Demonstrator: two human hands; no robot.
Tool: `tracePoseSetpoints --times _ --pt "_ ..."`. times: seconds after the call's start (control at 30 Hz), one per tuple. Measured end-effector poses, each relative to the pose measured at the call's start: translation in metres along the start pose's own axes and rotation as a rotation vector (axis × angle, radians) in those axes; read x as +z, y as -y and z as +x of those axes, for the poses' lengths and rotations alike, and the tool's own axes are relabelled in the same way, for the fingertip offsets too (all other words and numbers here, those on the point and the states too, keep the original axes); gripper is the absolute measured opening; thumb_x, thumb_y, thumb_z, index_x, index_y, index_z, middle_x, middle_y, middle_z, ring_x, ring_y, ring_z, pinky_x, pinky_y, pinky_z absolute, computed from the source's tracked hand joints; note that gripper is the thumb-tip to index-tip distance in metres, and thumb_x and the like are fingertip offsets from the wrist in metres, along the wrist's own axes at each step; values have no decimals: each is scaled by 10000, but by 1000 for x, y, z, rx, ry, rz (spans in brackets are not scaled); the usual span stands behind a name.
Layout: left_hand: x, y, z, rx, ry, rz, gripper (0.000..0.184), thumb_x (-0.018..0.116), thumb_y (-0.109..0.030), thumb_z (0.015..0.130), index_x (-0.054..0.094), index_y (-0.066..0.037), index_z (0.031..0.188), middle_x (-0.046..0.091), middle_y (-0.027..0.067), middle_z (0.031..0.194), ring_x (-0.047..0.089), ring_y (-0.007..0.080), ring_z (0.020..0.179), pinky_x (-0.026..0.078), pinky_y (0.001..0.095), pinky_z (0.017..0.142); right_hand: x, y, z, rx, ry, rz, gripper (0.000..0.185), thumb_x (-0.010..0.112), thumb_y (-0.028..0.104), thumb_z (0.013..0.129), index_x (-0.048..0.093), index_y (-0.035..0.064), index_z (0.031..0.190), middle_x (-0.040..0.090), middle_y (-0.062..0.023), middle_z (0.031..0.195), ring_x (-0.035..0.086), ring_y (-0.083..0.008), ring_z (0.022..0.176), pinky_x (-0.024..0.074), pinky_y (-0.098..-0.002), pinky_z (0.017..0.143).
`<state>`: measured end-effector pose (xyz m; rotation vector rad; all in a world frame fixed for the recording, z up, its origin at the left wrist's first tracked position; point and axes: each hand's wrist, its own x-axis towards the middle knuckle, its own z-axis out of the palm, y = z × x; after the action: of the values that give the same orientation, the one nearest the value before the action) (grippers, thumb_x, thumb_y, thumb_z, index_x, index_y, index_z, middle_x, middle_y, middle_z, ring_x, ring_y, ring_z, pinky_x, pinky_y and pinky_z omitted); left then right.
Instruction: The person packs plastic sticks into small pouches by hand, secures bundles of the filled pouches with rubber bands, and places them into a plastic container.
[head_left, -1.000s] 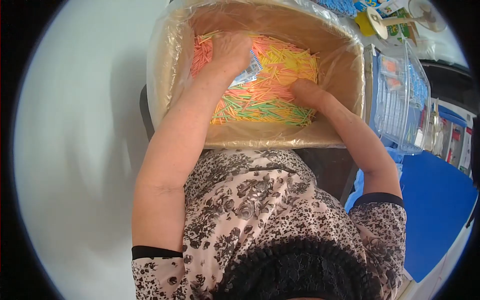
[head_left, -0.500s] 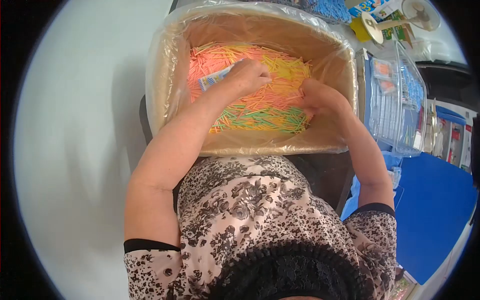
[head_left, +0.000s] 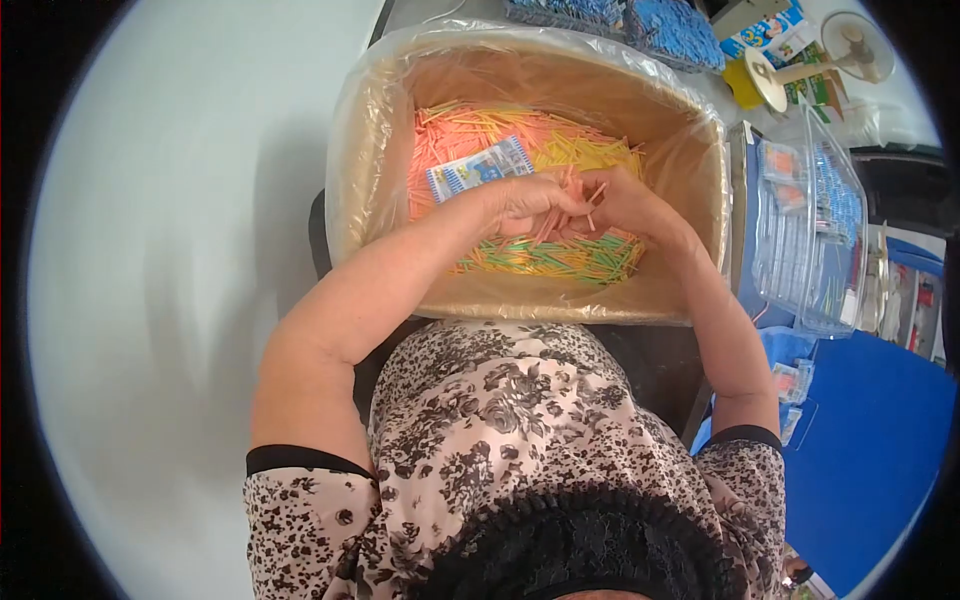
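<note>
Thin coloured sticks (head_left: 540,262) fill the bottom of a cardboard box lined with clear plastic (head_left: 385,120); pink lie at the left, yellow at the upper right, green mixed with orange nearest my body. My left hand (head_left: 535,205) is closed round some pink sticks (head_left: 545,228) above the pile. Right against it, my right hand (head_left: 620,205) is curled about the same bunch, with stick ends showing between both hands. Which hand bears most of them I cannot tell. A blue-and-white printed packet (head_left: 482,168) lies on the sticks, just beyond my left wrist.
Right of the box stands a clear plastic bin (head_left: 810,230) with small packets inside. Blue bundles (head_left: 675,32) sit behind the box. A spool-like holder (head_left: 800,72) is at the far right corner, and a blue surface (head_left: 860,430) lies at the lower right.
My left hand has moved right and toward my body, off the packet, to meet my right hand. Pink sticks now show between the hands. The whole view has shifted slightly.
</note>
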<state>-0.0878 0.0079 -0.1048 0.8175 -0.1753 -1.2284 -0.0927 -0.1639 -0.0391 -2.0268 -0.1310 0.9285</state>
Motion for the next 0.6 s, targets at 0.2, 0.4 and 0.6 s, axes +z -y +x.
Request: tracePoseSetpoints --times 0.2,0.4,0.6 --pt "-4 9 9 -123 -121 283 199 619 -279 892 573 -100 966 580 -4 741 482 59 581 337 202 477 0 -7 -15 -79 33 196 246 713 55 731 656 3 965 656 -38 796 612 -111 690 507 -238 587" --pt "-1 -4 -2 -187 -133 462 237 611 -334 895 597 -100 928 539 -27 674 442 47 554 306 215 454 -9 -6 -31 76 -96 155 300 762 129 713 678 23 981 648 -12 721 598 -101 631 502 -245 570" --pt "-4 -8 -3 -62 -147 349 273 575 -375 914 585 -105 950 509 -46 631 433 50 534 322 212 462 -16 -16 -38 88 -170 -595 663 807 160 639 516 0 1213 601 -160 1038 610 -278 921 510 -323 796"
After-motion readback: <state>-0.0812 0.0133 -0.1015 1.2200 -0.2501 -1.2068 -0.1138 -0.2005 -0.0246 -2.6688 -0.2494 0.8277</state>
